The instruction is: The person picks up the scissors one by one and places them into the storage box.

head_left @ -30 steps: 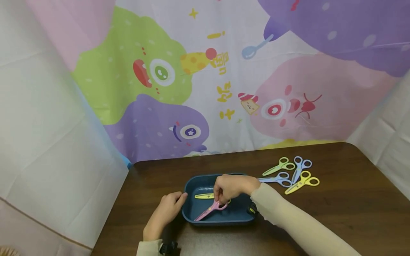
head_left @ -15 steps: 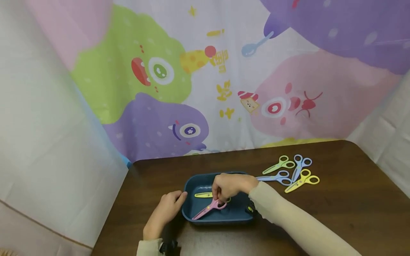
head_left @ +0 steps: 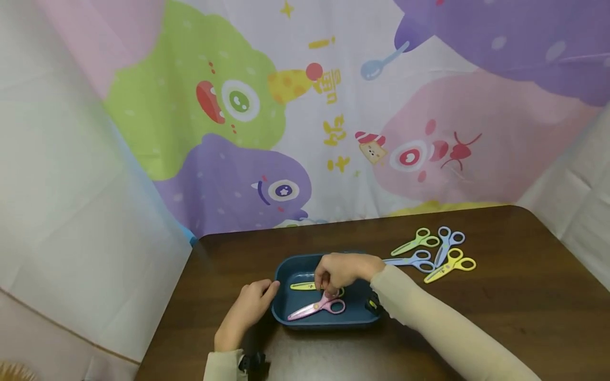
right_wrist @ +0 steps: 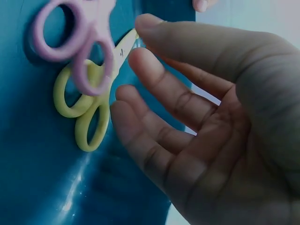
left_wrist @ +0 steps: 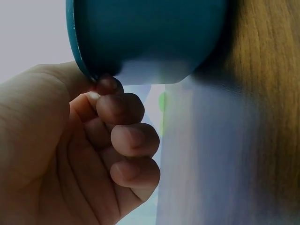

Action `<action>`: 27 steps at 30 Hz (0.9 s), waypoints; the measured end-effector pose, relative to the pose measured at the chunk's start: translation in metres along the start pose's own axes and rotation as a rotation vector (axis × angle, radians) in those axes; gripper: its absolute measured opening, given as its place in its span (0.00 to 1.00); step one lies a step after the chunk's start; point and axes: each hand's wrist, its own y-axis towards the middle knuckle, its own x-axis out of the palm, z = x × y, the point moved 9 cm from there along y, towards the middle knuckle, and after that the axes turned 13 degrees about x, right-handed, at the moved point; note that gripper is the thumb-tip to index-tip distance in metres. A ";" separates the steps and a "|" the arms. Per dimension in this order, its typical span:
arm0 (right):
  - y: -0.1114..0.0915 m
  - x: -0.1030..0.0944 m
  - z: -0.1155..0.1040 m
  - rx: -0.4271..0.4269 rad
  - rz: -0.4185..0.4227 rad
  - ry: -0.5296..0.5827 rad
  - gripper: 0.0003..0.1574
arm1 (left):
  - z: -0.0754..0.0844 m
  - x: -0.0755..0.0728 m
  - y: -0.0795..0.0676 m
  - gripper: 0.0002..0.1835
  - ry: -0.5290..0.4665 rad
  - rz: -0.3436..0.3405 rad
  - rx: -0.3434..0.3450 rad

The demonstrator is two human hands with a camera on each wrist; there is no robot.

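Observation:
A dark blue plastic tray (head_left: pixel 352 316) stands on the table before me. My left hand (head_left: pixel 250 306) pinches its left rim between thumb and forefinger, the other fingers curled below. Inside, pink scissors (head_left: pixel 312 308) lie with their handles to the right, partly over yellow scissors (head_left: pixel 301 286). Over the tray hangs my right hand (head_left: pixel 343 271); in the right wrist view its thumb and fingers are apart, beside the handles of both scissors, with nothing between them. In the head view this hand covers part of the yellow scissors.
On the brown table (head_left: pixel 500 312), right of the tray, lie green scissors (head_left: pixel 411 245), upright-pointing blue scissors (head_left: pixel 444 248), other blue scissors (head_left: pixel 405 261) and yellow scissors (head_left: pixel 438 272), close together. A printed cloth (head_left: pixel 343 201) hangs behind the table.
My right hand has let go of the pink scissors, which now lie flatter in the tray with both handle rings showing. My left hand stays on the rim.

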 end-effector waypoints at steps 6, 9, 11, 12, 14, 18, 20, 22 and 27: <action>-0.003 -0.005 -0.001 -0.053 0.000 0.036 0.14 | -0.001 0.000 -0.001 0.23 0.011 0.002 -0.004; -0.008 -0.011 -0.002 -0.086 0.015 0.059 0.16 | -0.001 0.000 -0.001 0.24 0.007 0.006 -0.011; -0.011 -0.015 -0.003 -0.105 0.033 0.067 0.17 | 0.000 0.000 -0.001 0.24 0.007 0.015 -0.005; -0.013 -0.017 -0.003 -0.113 0.043 0.068 0.17 | 0.001 -0.001 -0.001 0.24 0.006 0.019 -0.001; -0.017 -0.019 -0.004 -0.130 0.057 0.064 0.18 | 0.001 -0.002 -0.001 0.24 0.007 0.022 0.003; -0.029 -0.027 -0.002 -0.157 0.115 0.046 0.18 | 0.002 -0.003 -0.001 0.23 0.010 0.028 0.005; -0.037 -0.032 0.001 -0.164 0.159 0.045 0.18 | 0.003 -0.003 -0.001 0.23 0.013 0.033 0.010; -0.046 -0.038 0.007 -0.163 0.208 0.047 0.18 | 0.004 -0.002 0.000 0.23 0.009 0.031 0.019; -0.067 -0.050 0.015 -0.177 0.292 0.068 0.18 | 0.002 -0.003 -0.001 0.23 0.008 0.028 0.018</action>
